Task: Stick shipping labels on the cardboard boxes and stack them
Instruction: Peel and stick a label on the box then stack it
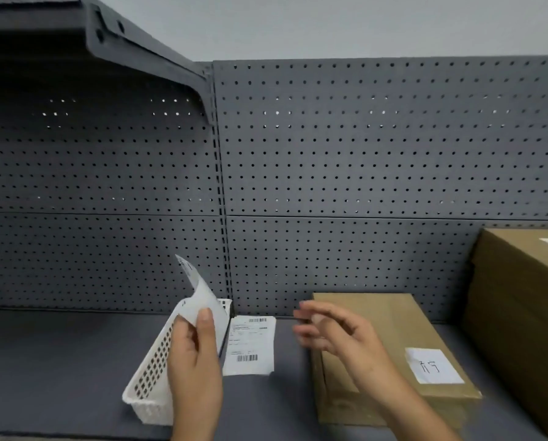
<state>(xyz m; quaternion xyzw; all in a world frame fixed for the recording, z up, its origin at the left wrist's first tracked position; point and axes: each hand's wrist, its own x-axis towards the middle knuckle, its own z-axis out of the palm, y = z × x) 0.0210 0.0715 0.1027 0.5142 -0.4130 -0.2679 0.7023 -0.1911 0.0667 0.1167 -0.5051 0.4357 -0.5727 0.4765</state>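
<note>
My left hand [193,361] pinches a curled white label sheet [202,294] between thumb and fingers, above a white perforated basket [148,377]. A second shipping label [250,345] with barcodes lies flat on the grey shelf just right of the basket. My right hand [333,335] hovers blurred with fingers spread, empty, over the left part of a flat cardboard box [380,319]. That box bears a small white sticker [433,366] with handwriting. A taller cardboard box [520,313] stands at the far right with a label on its top.
A grey shelf surface [59,361] runs under everything, backed by a dark pegboard wall [361,154]. An upper shelf bracket [139,49] juts out at the top left.
</note>
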